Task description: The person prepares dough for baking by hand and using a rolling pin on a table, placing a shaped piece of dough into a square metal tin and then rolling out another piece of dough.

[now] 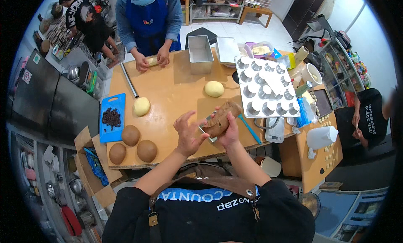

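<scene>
My right hand (228,134) is wrapped round a lump of brown dough (224,117) held above the near edge of the wooden table. Just left of it, my left hand (188,134) has its fingers spread and holds nothing. A flat object with a thin metallic edge (206,133) shows between my hands, partly hidden by the dough; I cannot make out its kind. Beyond the dough sits a pale yellow dough ball (214,89). Several smooth brown dough balls, one of them a near ball (147,150), rest at the left by another yellow ball (142,106).
A blue cutting board (113,137) bears dark bits beside a metal rod (129,80). To the right are a blue-handled tool (250,129), a multi-cup metal tray (247,110) and a kitchen scale (275,136). Across the table, a person's hands (142,63) work pale dough near a loaf pan (200,66).
</scene>
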Motion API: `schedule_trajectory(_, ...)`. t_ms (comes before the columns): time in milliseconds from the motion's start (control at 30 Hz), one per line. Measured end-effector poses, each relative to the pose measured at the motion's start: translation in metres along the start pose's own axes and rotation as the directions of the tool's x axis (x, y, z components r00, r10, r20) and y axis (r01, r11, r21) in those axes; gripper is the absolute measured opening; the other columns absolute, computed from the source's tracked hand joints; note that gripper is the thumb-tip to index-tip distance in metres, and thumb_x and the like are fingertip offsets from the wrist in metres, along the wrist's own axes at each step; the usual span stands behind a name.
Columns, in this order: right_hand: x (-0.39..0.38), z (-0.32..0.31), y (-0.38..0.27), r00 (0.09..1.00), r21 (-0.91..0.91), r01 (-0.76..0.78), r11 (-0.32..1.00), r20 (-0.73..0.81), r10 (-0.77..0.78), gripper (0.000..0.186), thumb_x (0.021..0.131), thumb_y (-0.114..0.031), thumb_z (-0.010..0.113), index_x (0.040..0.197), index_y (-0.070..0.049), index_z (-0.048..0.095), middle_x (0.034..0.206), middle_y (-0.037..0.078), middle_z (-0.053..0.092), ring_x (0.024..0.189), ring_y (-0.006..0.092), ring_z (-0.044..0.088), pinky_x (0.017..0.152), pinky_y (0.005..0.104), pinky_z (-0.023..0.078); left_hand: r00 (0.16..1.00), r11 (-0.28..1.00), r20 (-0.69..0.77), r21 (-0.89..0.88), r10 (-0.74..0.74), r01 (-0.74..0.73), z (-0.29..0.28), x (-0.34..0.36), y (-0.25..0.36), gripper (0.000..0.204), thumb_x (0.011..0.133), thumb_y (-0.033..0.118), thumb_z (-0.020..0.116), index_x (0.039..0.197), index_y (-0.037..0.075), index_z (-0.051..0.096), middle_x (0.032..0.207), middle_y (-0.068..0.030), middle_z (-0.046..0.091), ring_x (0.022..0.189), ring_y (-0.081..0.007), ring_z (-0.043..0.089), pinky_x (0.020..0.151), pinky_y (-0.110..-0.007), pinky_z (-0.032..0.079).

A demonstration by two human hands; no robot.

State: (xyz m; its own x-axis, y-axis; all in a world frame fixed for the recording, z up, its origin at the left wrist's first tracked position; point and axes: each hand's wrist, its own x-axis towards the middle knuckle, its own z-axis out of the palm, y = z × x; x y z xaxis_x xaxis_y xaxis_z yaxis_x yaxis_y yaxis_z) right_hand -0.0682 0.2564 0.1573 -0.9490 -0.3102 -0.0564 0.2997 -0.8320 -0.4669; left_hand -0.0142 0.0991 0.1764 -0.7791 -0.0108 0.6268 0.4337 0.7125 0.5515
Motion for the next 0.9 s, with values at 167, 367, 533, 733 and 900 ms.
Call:
schedule_trajectory(167, 0.025, -0.044, -0.008, 0.998, -0.397, 0.059, 0.916, 0.051, -0.042, 0.051, 0.091, -0.015, 0.051, 0.136, -0.013, 0.028, 0.119, 0.01, 0.048, 0.103, 0.0248, 0.053, 0.086, 0.0535, 0.049, 0.97, 0.96, -0.002, -0.145, -0.241, 0.238, 0.021, -0.03, -0.037, 0.049, 0.076, 0.039, 0.069, 0.118, 0.016, 0.056, 0.131, -0.0121, 0.045, 0.118, -0.0315, 0.042, 0.099, -0.044, 0.028)
schedule_trajectory(367, 0.029, -0.071, 0.018, 0.987, -0.73, 0.007, 0.683, -0.105, -0.121, 0.061, 0.083, -0.007, 0.062, 0.134, -0.006, 0.028, 0.12, 0.01, 0.05, 0.113, 0.0204, 0.049, 0.097, 0.0357, 0.04, 0.888, 0.985, 0.454, 0.17, -0.07, -0.009, 0.054, -0.061, -0.068, 0.038, 0.077, 0.028, 0.068, 0.112, 0.015, 0.059, 0.123, -0.0041, 0.052, 0.113, -0.0254, 0.047, 0.094, -0.041, 0.036)
schedule_trajectory(533, 0.04, -0.091, 0.024, 0.989, -0.984, -0.073, 0.161, -0.091, -0.113, 0.066, 0.076, -0.016, 0.072, 0.129, -0.004, 0.034, 0.116, 0.015, 0.055, 0.109, 0.0245, 0.054, 0.093, 0.0363, 0.043, 0.894, 0.978, 0.447, 0.193, -0.021, -0.073, 0.071, -0.057, -0.087, 0.026, 0.076, 0.026, 0.066, 0.1, 0.018, 0.065, 0.101, 0.005, 0.059, 0.095, -0.0174, 0.052, 0.082, -0.037, 0.039)
schedule_trajectory(733, 0.042, -0.082, 0.015, 0.998, -0.976, -0.059, -0.212, -0.065, 0.023, 0.061, 0.07, -0.016, 0.074, 0.119, -0.002, 0.041, 0.103, 0.023, 0.06, 0.099, 0.0376, 0.059, 0.083, 0.0411, 0.048, 0.903, 0.96, 0.428, 0.234, 0.039, -0.153, 0.072, -0.05, -0.09, 0.02, 0.075, 0.032, 0.067, 0.09, 0.02, 0.064, 0.09, 0.0067, 0.056, 0.084, -0.0171, 0.05, 0.074, -0.036, 0.038)
schedule_trajectory(900, 0.048, -0.057, 0.003, 0.938, -0.889, -0.163, -0.428, -0.274, 0.213, 0.057, 0.069, -0.021, 0.074, 0.114, -0.001, 0.044, 0.094, 0.023, 0.063, 0.091, 0.0399, 0.062, 0.079, 0.0443, 0.049, 0.91, 0.943, 0.414, 0.297, 0.014, -0.15, 0.073, -0.047, -0.085, 0.018, 0.075, 0.036, 0.066, 0.085, 0.021, 0.062, 0.085, 0.007, 0.056, 0.084, -0.0169, 0.051, 0.075, -0.036, 0.037)
